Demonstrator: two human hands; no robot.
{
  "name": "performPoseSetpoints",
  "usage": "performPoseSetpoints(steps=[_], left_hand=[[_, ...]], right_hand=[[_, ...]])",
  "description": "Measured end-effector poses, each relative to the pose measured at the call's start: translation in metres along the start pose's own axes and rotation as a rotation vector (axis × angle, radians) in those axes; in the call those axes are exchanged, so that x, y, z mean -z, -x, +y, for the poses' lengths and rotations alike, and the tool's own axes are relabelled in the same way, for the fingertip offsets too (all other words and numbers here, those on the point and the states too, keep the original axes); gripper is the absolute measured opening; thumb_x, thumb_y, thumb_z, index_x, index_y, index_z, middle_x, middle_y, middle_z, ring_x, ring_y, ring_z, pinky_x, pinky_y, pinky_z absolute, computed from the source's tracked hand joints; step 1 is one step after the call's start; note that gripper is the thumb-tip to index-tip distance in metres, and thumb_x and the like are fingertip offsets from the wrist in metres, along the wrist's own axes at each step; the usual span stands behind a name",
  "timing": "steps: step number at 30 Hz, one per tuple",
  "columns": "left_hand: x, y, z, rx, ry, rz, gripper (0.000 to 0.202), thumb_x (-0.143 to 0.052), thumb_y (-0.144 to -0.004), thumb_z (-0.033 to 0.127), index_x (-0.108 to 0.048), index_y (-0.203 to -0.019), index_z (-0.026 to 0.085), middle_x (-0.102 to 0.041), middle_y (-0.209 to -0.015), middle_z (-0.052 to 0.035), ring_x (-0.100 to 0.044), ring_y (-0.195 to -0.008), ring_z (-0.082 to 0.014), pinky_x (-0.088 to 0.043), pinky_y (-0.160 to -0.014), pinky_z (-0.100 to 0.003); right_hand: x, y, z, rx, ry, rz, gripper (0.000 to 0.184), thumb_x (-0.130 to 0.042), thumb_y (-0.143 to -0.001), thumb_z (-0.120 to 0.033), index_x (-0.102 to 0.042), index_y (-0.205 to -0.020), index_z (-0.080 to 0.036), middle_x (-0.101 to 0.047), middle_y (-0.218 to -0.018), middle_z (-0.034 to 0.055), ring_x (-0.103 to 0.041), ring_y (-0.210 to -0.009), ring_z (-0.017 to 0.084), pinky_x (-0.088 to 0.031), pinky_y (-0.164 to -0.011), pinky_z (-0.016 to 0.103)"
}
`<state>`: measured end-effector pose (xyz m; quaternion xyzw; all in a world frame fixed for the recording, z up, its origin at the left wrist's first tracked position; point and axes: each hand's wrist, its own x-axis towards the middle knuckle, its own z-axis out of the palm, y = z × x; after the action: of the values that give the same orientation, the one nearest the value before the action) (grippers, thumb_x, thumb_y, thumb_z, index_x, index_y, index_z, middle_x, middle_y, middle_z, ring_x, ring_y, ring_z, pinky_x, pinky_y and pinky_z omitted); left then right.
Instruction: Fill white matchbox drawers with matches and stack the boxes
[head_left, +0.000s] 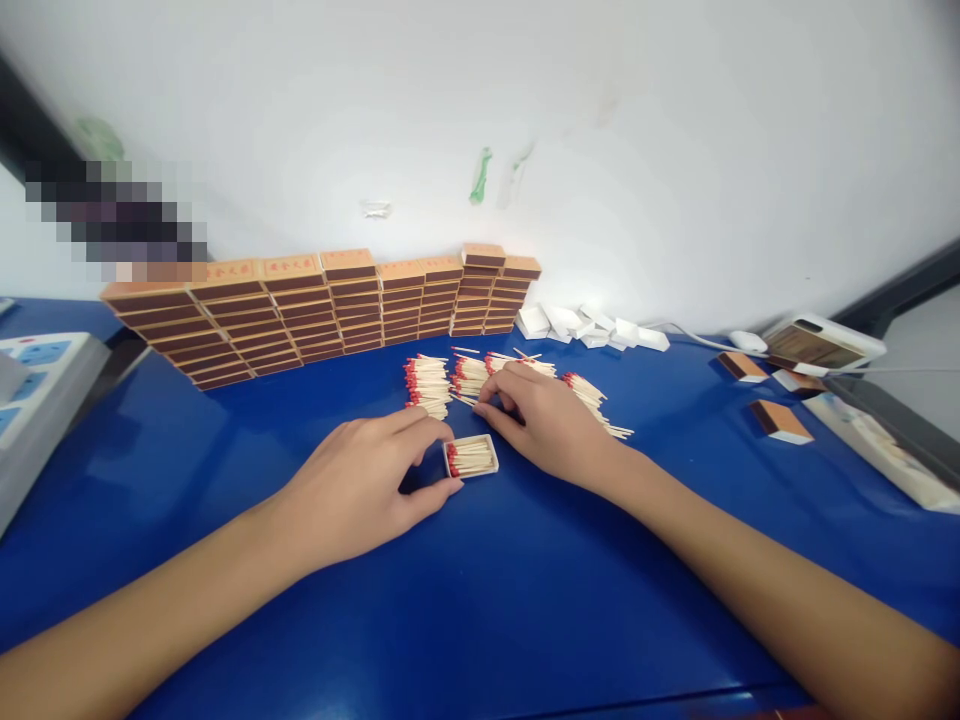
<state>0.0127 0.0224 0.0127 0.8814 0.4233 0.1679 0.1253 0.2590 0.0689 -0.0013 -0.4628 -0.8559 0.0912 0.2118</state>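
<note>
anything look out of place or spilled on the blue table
Slightly: a few stray matches splay from the rightmost pile, out of line with it, and the white trays by the wall lie jumbled, unlike the neatly stacked matchboxes.

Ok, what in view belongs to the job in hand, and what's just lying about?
Likely in the job:
- tray at the left hand's fingertips
- match piles by the right hand
- stacked boxes
- white trays

Seemingly lying about:
- cable
- white device
- loose boxes, right (maybe spares)
</note>
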Motion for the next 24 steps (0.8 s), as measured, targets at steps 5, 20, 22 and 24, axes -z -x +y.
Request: performPoseSetpoints(steps=[5, 20, 22, 24], left_hand=[[-0.001, 0.000, 0.000, -0.012, -0.007, 0.004, 0.023, -0.068, -0.098, 0.041, -0.070, -0.114, 0.025, -0.065, -0.089, 0.0024, -0.058, -0.065, -0.0127, -0.043, -0.060, -0.028], [-0.001, -0.001, -0.001, -0.012, 0.003, 0.002, 0.022, -0.068, -0.098, 0.040, -0.070, -0.114, 0.025, -0.065, -0.089, 0.0022, -0.059, -0.067, -0.0137, -0.043, -0.062, -0.028], [-0.001, -0.001, -0.001, -0.014, 0.005, 0.004, 0.023, -0.068, -0.098, 0.040, -0.070, -0.116, 0.026, -0.064, -0.088, 0.0025, -0.059, -0.067, -0.0135, -0.043, -0.062, -0.028], [-0.001, -0.001, -0.001, -0.013, 0.002, 0.007, 0.024, -0.069, -0.098, 0.039, -0.070, -0.118, 0.026, -0.063, -0.088, 0.0028, -0.057, -0.065, -0.0131, -0.043, -0.061, -0.028]], right_hand=[[-0.003, -0.002, -0.001, -0.001, -0.021, -0.021, 0.011, -0.061, -0.102, -0.020, -0.062, -0.091, -0.020, -0.061, -0.085, 0.0024, -0.054, -0.075, 0.018, -0.037, -0.067, 0.030], [0.035, 0.015, 0.014, -0.012, -0.038, -0.157, 0.014, -0.059, -0.103, -0.025, -0.068, -0.092, -0.021, -0.064, -0.080, 0.0018, -0.054, -0.069, 0.017, -0.037, -0.065, 0.030], [0.031, 0.014, 0.012, -0.025, -0.054, -0.123, 0.013, -0.061, -0.102, -0.025, -0.068, -0.092, -0.020, -0.063, -0.081, 0.0015, -0.054, -0.068, 0.016, -0.037, -0.065, 0.030], [0.026, 0.013, 0.009, -0.035, -0.056, -0.112, 0.012, -0.062, -0.101, -0.023, -0.068, -0.091, -0.020, -0.062, -0.080, 0.0011, -0.053, -0.068, 0.016, -0.038, -0.065, 0.030]])
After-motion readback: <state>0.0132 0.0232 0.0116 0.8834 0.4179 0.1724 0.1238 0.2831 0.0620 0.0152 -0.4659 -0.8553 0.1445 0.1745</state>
